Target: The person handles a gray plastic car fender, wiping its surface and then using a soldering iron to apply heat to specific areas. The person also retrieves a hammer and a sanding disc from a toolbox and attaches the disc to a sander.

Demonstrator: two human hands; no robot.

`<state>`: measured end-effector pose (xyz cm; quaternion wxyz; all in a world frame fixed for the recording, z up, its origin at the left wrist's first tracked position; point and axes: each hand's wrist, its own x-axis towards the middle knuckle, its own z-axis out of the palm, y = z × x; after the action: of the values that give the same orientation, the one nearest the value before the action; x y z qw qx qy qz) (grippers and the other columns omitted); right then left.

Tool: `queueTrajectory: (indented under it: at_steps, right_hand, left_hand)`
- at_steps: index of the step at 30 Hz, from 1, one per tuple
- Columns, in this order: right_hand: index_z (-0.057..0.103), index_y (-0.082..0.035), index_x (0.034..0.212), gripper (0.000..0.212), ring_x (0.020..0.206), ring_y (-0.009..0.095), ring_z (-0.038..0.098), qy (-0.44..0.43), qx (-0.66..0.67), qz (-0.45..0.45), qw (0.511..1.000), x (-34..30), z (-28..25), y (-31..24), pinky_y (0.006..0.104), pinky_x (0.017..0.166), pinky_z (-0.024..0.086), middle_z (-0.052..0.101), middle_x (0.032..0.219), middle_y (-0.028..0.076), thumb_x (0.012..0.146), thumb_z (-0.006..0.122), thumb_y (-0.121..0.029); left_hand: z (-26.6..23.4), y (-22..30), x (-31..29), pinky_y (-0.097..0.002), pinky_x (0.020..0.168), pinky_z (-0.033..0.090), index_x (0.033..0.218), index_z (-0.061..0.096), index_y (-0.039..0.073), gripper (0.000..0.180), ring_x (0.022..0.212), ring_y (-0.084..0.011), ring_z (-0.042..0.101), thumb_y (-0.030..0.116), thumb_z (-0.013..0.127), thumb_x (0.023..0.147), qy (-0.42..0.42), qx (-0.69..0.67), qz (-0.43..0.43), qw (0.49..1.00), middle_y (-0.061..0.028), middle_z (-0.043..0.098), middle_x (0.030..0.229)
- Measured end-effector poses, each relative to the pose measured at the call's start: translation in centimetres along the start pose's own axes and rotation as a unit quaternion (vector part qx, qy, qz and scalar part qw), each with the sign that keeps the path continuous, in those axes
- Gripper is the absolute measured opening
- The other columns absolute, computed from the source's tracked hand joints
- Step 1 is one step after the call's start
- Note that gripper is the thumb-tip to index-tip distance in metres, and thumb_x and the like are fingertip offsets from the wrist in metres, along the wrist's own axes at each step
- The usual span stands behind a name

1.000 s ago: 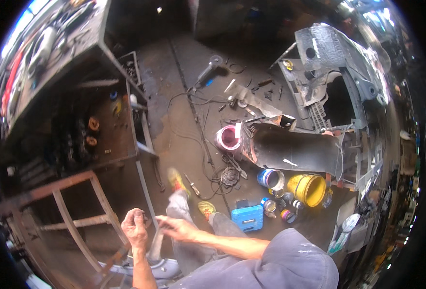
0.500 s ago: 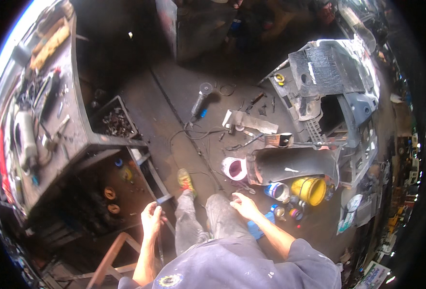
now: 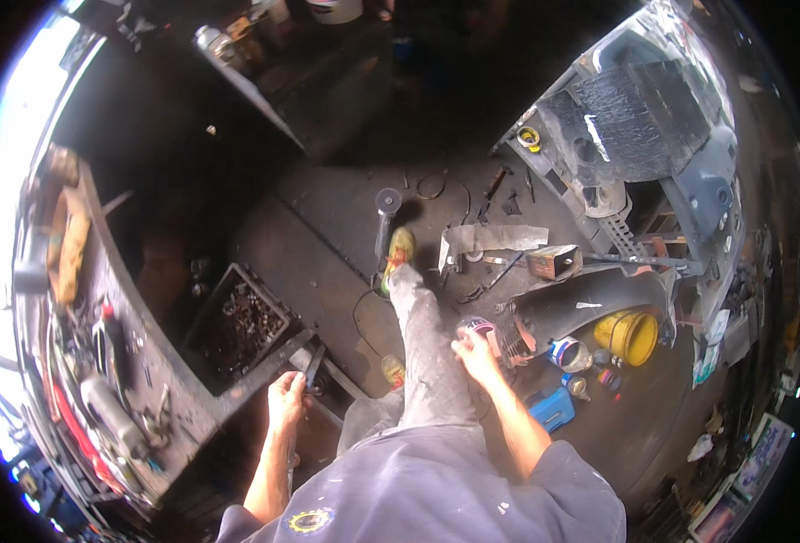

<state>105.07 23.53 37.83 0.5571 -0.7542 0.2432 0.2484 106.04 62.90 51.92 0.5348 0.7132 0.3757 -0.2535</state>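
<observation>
My left hand (image 3: 286,400) hangs low at the left, near the corner of the workbench, with fingers curled together. A thin dark strip shows just below it; whether the hand holds it I cannot make out. In front of my right thigh is my right hand (image 3: 479,356), its fingers curled inward and their contents hidden. It overlaps the view of a pot with dark red inside (image 3: 478,326) on the floor. An angle grinder (image 3: 386,217) with its cord lies on the floor ahead, beside my front shoe.
Tools and a yellow roll cover the workbench (image 3: 182,380) at left. A crate of metal scraps (image 3: 241,317) stands beside it. To the right lie a large dark vehicle panel (image 3: 635,113), a yellow bucket (image 3: 626,337), a white-and-blue can (image 3: 570,354) and a blue case (image 3: 552,411).
I have stepped forward and the view has turned: the grinder and crate are nearer my feet. My other leg is now in front. Both hands stay curled, and the right has come slightly forward.
</observation>
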Motion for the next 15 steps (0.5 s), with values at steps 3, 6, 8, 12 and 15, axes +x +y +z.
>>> queueTrajectory:
  at_steps: [3, 6, 8, 12, 15]
  right_hand:
    - [0.057, -0.002, 0.124, 0.045, 0.068, 0.013, 0.063, 0.06, 0.035, 0.029, 0.997, 9.2, -2.2, -2.7, 0.0289, 0.063, 0.051, 0.07, 0.086, 0.009, 0.087, 0.069, -0.025]
    - [0.06, -0.001, 0.12, 0.043, 0.071, 0.015, 0.065, 0.122, 0.017, 0.061, 0.991, 21.1, -4.3, -4.8, 0.0306, 0.066, 0.051, 0.07, 0.087, 0.012, 0.087, 0.069, -0.027]
    - [0.062, -0.001, 0.117, 0.042, 0.077, 0.021, 0.068, 0.156, 0.015, 0.081, 0.984, 32.6, -4.3, 1.6, 0.0337, 0.07, 0.052, 0.07, 0.091, 0.015, 0.087, 0.069, -0.03]
    - [0.061, 0.001, 0.118, 0.052, 0.109, 0.038, 0.06, 0.238, -0.082, 0.116, 0.961, 51.2, -5.9, 6.9, 0.0435, 0.092, 0.048, 0.065, 0.112, 0.024, 0.087, 0.064, -0.041]
    - [0.06, 0.001, 0.118, 0.052, 0.109, 0.04, 0.059, 0.225, -0.179, 0.199, 0.937, 61.8, -8.0, 12.5, 0.044, 0.092, 0.047, 0.064, 0.114, 0.022, 0.087, 0.063, -0.04]
  left_hand:
    - [-0.3, 3.4, 5.0, -0.0244, 0.04, 0.036, 0.074, 0.059, 0.004, 0.028, 0.046, -0.0089, 0.048, 0.024, 0.06, 0.093, 0.028, 0.039, 0.013, 0.999, -0.0004, 0.054, 0.062]
    - [0.2, 9.7, 8.9, -0.0262, 0.037, 0.035, 0.068, 0.053, 0.006, 0.029, 0.041, -0.0093, 0.045, 0.021, 0.058, 0.093, 0.017, 0.091, -0.047, 0.995, -0.001, 0.049, 0.053]
    - [0.6, 12.1, 14.1, -0.0261, 0.04, 0.037, 0.072, 0.057, 0.003, 0.025, 0.045, -0.0087, 0.047, 0.019, 0.058, 0.091, 0.038, 0.221, -0.037, 0.974, -0.0025, 0.054, 0.058]
    - [2.3, 10.1, 27.3, -0.0293, 0.061, 0.046, 0.089, 0.063, -0.005, 0.015, 0.067, -0.0122, 0.056, 0.008, 0.058, 0.088, 0.022, 0.261, -0.045, 0.964, -0.0047, 0.062, 0.072]
    - [5.4, 13.4, 35.7, -0.0292, 0.07, 0.047, 0.092, 0.063, -0.005, 0.011, 0.076, -0.0143, 0.058, 0.002, 0.057, 0.087, 0.026, 0.226, -0.015, 0.974, -0.0067, 0.066, 0.083]
